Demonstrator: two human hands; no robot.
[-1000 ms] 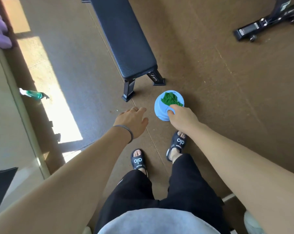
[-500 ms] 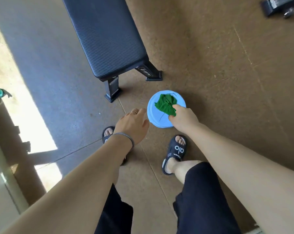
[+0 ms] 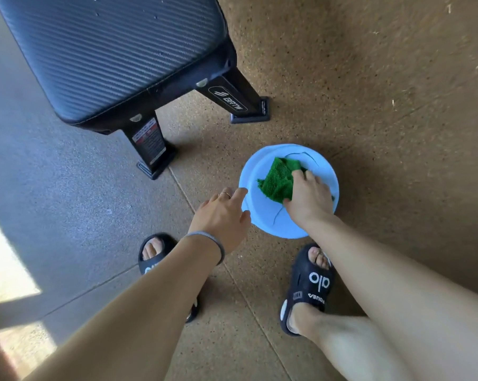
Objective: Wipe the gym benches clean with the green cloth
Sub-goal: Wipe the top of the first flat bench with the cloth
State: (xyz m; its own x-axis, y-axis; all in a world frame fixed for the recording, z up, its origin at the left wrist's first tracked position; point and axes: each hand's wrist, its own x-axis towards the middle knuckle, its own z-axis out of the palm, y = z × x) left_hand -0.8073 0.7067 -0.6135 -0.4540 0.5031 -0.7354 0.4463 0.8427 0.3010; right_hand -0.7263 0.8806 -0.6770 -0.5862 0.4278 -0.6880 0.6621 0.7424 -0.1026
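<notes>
At the far left stood the black gym bench (image 3: 105,53), its ribbed pad raised on angled metal legs (image 3: 149,145), with droplets or specks scattered over the pad. Nearer, the left hand (image 3: 221,215) reached toward the left rim of the light blue basin (image 3: 323,171), fingers relaxed and spread, grasping nothing; whether the fingertips actually touched the rim could not be told. Inside the basin lay the green cloth (image 3: 277,181), bunched, with the right hand (image 3: 309,199) on top of it, fingers curled down and gripping it. A black slide sandal (image 3: 307,287) sat just near of the basin on the right, and the other sandal (image 3: 154,254) showed partly under the left forearm.

The likeliest slip, in my judgement, was the basin tipping or sliding as the cloth was pulled out, since it looked light and nothing plainly held it. If the cloth was wet, it might drip on the floor by the feet.

The bench's near leg stood close to the basin on its far left, so a lift straight toward the pad would pass close by it. The brown rubber floor (image 3: 383,92) to the right and far right lay open for stepping round.
</notes>
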